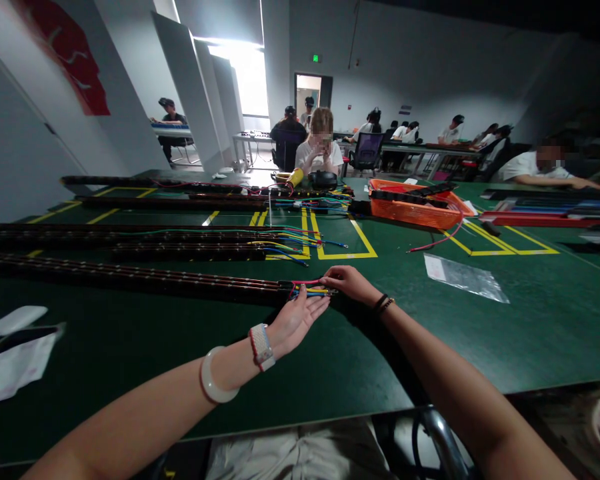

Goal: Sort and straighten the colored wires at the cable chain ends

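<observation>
A long dark strip (130, 277) lies across the green table (530, 320), ending in a bunch of coloured wires (310, 289). My left hand (297, 320) lies palm up with fingers stretched out under the wire ends. My right hand (347, 281) reaches in from the right, its fingers pinched on the wire tips. A white bangle and a woven band sit on my left wrist, dark bands on my right.
More dark strips with wires (155, 240) lie further back. An orange basket (415, 203) stands at the back right, a clear plastic bag (463, 275) to the right, white papers (10, 353) at the left edge. A person (320, 150) sits opposite; others work at far tables.
</observation>
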Demonstrator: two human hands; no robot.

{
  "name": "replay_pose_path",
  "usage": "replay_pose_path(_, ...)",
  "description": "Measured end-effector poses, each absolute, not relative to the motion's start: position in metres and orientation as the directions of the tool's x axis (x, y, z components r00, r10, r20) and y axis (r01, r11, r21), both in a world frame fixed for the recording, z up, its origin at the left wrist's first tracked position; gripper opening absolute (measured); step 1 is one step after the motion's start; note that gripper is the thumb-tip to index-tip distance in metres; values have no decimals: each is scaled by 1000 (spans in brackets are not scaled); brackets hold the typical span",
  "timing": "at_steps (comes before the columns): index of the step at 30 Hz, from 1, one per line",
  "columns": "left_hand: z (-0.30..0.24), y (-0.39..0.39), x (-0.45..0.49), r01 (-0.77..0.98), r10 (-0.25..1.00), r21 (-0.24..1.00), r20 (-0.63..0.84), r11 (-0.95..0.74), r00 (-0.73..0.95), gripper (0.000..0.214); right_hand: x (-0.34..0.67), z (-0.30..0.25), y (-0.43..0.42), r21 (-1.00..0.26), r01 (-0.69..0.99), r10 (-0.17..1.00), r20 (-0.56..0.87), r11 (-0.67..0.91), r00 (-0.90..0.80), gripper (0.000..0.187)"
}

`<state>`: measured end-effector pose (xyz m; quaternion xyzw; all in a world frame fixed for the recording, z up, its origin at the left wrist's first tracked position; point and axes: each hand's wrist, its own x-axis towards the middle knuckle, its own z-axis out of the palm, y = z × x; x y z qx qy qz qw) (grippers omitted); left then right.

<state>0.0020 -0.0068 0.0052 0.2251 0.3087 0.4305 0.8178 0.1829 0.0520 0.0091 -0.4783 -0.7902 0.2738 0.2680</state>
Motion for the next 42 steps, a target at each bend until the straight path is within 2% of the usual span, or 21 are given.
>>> replay_pose_path(1,6,-7,2,-567,839,629,-304,532,450,38,182,5,56,-790,530,919,105,309,-380,39)
replay_pose_path(3,6,-8,1,-575,836,621,-281,533,472,37,179,0,62,-911,369,936,46,183,-349,41)
replay_pose_path(6,6,-7,1,-582,835,614,-268,533,481,38,173,0,67,-975,200,954,28,92,-300,42)
replay_pose_path(8,5,-7,1,-578,834,614,-285,537,473,39,171,0,68,-981,179,961,18,69,-275,42)
replay_pose_path(11,4,-5,1,-574,828,607,-304,549,471,41,172,-1,68,-962,253,960,26,100,-280,43)
replay_pose_path(14,1,-4,0,-568,817,599,-304,564,490,43,181,0,65,-909,370,941,66,194,-332,43)
replay_pose_path(19,1,-3,-2,-555,805,602,-292,574,516,46,198,18,53,-698,600,918,251,391,-306,42)
replay_pose_path(21,3,-4,-2,-552,807,606,-294,572,513,46,200,25,47,-628,642,890,213,441,-403,44)
replay_pose_path(25,7,-5,-1,-542,812,620,-310,567,494,44,196,28,41,-580,640,818,83,504,-569,47)
replay_pose_path(31,8,-6,-1,-538,814,623,-324,567,482,39,190,17,45,-562,721,901,108,405,-421,47)
replay_pose_path(38,11,-8,-1,-525,808,633,-314,569,498,39,182,12,44,-443,852,961,118,278,-252,46)
replay_pose_path(42,8,-7,-1,-522,805,635,-302,569,511,39,182,17,41,-461,849,966,95,256,-240,47)
